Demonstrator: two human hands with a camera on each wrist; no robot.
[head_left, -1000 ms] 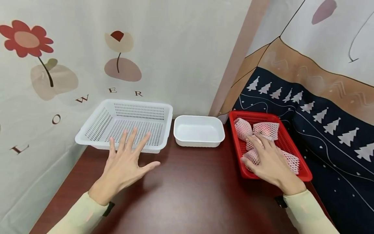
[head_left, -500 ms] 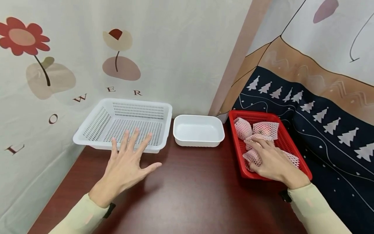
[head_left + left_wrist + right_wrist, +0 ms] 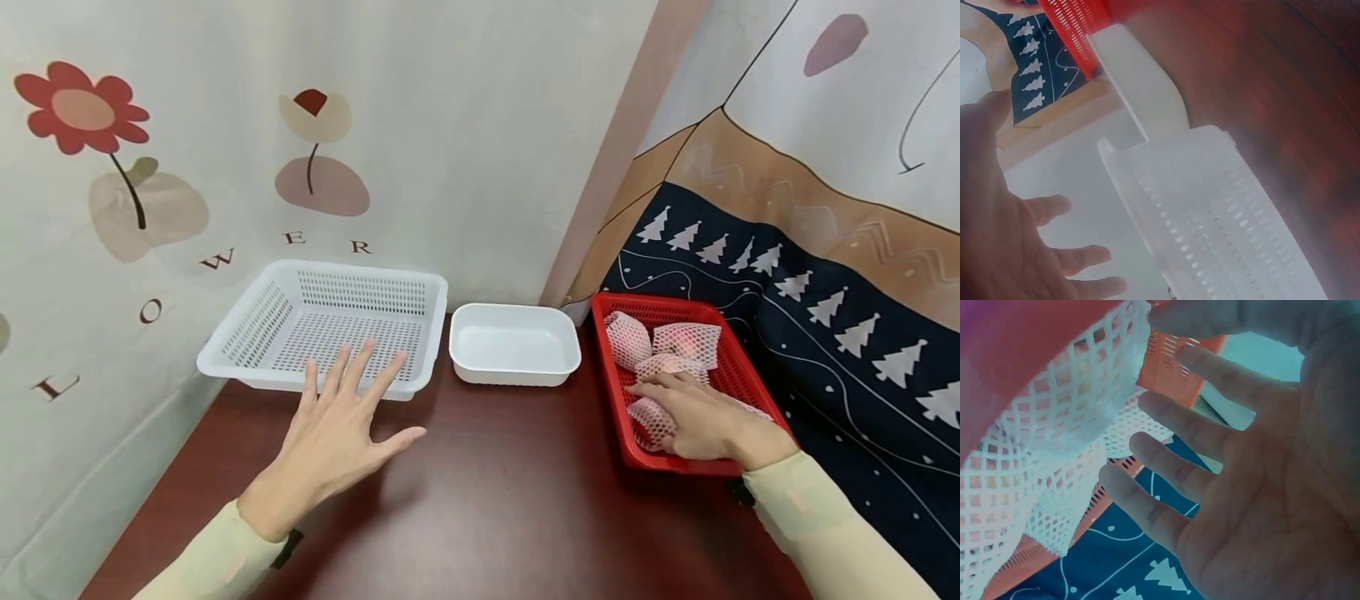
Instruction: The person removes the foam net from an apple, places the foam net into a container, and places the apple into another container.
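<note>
My left hand (image 3: 333,442) hovers over the table with straight, spread fingers and holds nothing. Beyond it stands a white perforated basket (image 3: 296,333), with its near rim partly behind the fingertips. My right hand (image 3: 712,421) reaches into the red basket (image 3: 738,367), its thumb and fingers around the nearest netted fruit (image 3: 651,421). In the right wrist view, the fingers extend beside the foam-netted fruit (image 3: 1079,394). The thumb tip is at the net; I cannot tell whether it touches. More pinkish-red fruits in white foam nets (image 3: 627,340) lie behind, one partly covered by my hand.
A small white tray (image 3: 514,343) stands between the two baskets. The dark red-brown table (image 3: 517,483) spreads out in front. A pale curtain (image 3: 465,150) hangs behind, and dark blue patterned cloth (image 3: 840,367) borders the red basket on the right.
My right hand has lowered toward the nearest fruit, with its thumb pulled in toward the fingers. My left hand has stayed spread, nearly in place. The head view has tilted slightly.
</note>
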